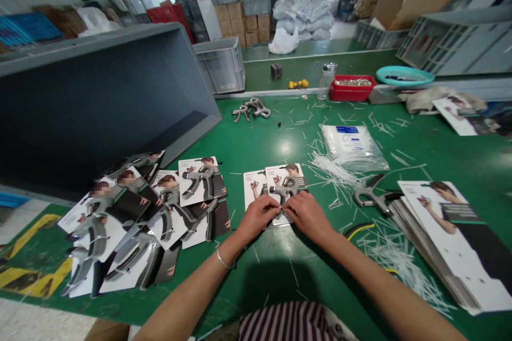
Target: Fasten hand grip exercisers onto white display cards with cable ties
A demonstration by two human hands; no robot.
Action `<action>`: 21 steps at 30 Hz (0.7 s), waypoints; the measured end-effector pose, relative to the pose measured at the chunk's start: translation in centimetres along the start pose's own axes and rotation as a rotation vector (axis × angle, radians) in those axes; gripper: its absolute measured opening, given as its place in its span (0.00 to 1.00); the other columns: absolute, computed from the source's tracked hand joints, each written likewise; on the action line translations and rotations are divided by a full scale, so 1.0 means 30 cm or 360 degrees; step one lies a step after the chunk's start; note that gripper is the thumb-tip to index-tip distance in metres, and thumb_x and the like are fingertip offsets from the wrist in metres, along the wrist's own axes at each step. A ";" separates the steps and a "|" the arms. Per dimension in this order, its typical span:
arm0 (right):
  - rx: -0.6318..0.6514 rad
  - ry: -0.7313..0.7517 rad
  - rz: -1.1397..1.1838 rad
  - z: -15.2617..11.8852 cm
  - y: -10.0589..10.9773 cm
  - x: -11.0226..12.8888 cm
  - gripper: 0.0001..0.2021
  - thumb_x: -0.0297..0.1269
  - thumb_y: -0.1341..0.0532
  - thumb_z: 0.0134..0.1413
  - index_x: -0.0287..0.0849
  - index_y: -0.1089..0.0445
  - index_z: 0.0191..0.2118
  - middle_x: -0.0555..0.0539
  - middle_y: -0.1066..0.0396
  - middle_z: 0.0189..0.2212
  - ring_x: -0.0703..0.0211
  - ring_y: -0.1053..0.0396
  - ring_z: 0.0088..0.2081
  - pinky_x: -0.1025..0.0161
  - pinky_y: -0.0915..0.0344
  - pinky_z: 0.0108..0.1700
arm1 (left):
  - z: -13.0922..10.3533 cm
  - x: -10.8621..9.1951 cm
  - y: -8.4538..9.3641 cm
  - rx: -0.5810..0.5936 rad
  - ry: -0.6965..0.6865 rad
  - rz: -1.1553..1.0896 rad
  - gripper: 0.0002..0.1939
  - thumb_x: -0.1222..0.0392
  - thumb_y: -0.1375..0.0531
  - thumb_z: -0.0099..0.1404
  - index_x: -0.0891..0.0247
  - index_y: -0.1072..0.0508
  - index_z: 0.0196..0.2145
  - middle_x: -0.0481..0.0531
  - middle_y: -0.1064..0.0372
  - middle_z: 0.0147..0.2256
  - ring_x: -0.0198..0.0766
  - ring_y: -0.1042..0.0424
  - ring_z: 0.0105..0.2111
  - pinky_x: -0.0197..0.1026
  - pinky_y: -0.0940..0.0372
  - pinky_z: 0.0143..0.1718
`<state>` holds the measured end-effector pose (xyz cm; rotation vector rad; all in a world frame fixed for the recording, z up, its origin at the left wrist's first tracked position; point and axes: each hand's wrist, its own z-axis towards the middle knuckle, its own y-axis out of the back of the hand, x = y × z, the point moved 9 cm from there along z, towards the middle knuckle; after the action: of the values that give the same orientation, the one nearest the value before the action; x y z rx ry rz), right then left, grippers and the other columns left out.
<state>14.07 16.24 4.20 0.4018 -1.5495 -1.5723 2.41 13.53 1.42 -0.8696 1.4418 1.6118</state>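
Note:
My left hand (261,217) and my right hand (306,216) meet over a printed card (294,170) in the middle of the green table. A grey hand grip strengthener (286,186) lies on that card. The fingertips of both hands are pinched close together at the grip's lower end. Whatever they pinch is too small to make out. A second card (253,184) lies partly under the first, on its left. White cable ties (334,170) are heaped just to the right.
Cards with grips (200,181) pile up at left before a big grey bin (188,74). At right are a stack of cards (456,224), yellow-handled cutters (358,228), loose ties and a bag of ties (352,144). Several grips (252,110) and a red tray (352,90) stand farther back.

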 end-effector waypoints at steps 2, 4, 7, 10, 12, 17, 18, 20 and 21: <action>0.0003 0.0019 -0.0016 0.003 0.001 0.005 0.09 0.36 0.43 0.65 0.42 0.29 0.33 0.45 0.26 0.32 0.52 0.38 0.38 0.58 0.46 0.41 | 0.002 -0.021 0.001 0.0033 -0.0033 0.0044 0.04 0.62 0.40 0.64 0.62 0.25 0.32 0.51 0.28 0.34 0.38 0.30 0.37 0.39 0.36 0.43; 0.0009 0.0029 -0.0044 0.004 0.004 0.008 0.10 0.35 0.43 0.65 0.42 0.29 0.33 0.44 0.27 0.32 0.52 0.38 0.38 0.58 0.46 0.41 | 0.005 -0.020 0.006 0.0045 -0.0006 0.0044 0.05 0.62 0.40 0.64 0.62 0.25 0.32 0.51 0.28 0.33 0.38 0.30 0.37 0.40 0.36 0.42; 0.0037 0.0027 -0.0103 0.002 0.010 0.010 0.10 0.35 0.44 0.65 0.41 0.29 0.32 0.43 0.27 0.32 0.52 0.38 0.38 0.58 0.46 0.39 | 0.009 0.009 0.018 0.0023 0.0087 -0.0019 0.05 0.61 0.39 0.63 0.63 0.24 0.32 0.51 0.27 0.33 0.39 0.29 0.36 0.40 0.36 0.41; 0.0066 0.0036 -0.0165 0.004 0.013 0.019 0.11 0.34 0.44 0.65 0.41 0.29 0.31 0.42 0.27 0.31 0.51 0.38 0.37 0.58 0.46 0.39 | 0.009 0.019 0.020 0.0021 0.0073 -0.0046 0.04 0.61 0.39 0.63 0.63 0.24 0.32 0.51 0.26 0.33 0.39 0.28 0.36 0.40 0.36 0.41; 0.0069 0.0054 -0.0187 0.008 0.014 0.029 0.11 0.33 0.44 0.64 0.41 0.29 0.31 0.42 0.28 0.31 0.51 0.38 0.37 0.57 0.46 0.39 | 0.008 0.010 0.014 0.0042 0.0019 -0.0030 0.04 0.61 0.39 0.63 0.63 0.24 0.32 0.51 0.27 0.33 0.39 0.28 0.36 0.40 0.36 0.42; -0.0010 0.0096 0.0003 0.005 0.017 0.038 0.11 0.35 0.45 0.66 0.41 0.28 0.33 0.42 0.27 0.32 0.51 0.37 0.38 0.57 0.43 0.42 | 0.005 -0.040 0.000 0.0151 -0.0089 0.0232 0.05 0.63 0.42 0.66 0.62 0.25 0.34 0.51 0.28 0.34 0.39 0.29 0.38 0.41 0.35 0.43; -0.0036 0.0095 0.0065 0.002 0.017 0.035 0.11 0.35 0.45 0.66 0.41 0.28 0.33 0.43 0.27 0.33 0.51 0.37 0.39 0.57 0.43 0.43 | 0.005 -0.053 -0.003 0.0188 -0.0111 0.0285 0.06 0.63 0.42 0.67 0.62 0.25 0.35 0.52 0.27 0.35 0.40 0.29 0.39 0.41 0.35 0.44; -0.0080 0.0069 0.0165 -0.006 0.014 0.023 0.10 0.36 0.44 0.66 0.42 0.28 0.34 0.44 0.26 0.33 0.52 0.36 0.39 0.57 0.42 0.44 | 0.004 -0.074 -0.008 0.0271 -0.0130 0.0358 0.08 0.62 0.44 0.69 0.62 0.25 0.38 0.53 0.26 0.37 0.40 0.29 0.40 0.41 0.35 0.45; -0.0094 0.0047 0.0200 -0.009 0.012 0.017 0.09 0.36 0.43 0.65 0.42 0.28 0.35 0.44 0.26 0.33 0.51 0.36 0.39 0.57 0.41 0.44 | 0.003 -0.081 -0.011 0.0307 -0.0123 0.0414 0.09 0.61 0.46 0.70 0.62 0.25 0.37 0.53 0.26 0.37 0.41 0.29 0.40 0.41 0.35 0.44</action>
<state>14.10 15.74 4.66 0.2881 -1.4734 -1.5047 3.81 13.37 3.42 -0.5207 1.6765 1.6392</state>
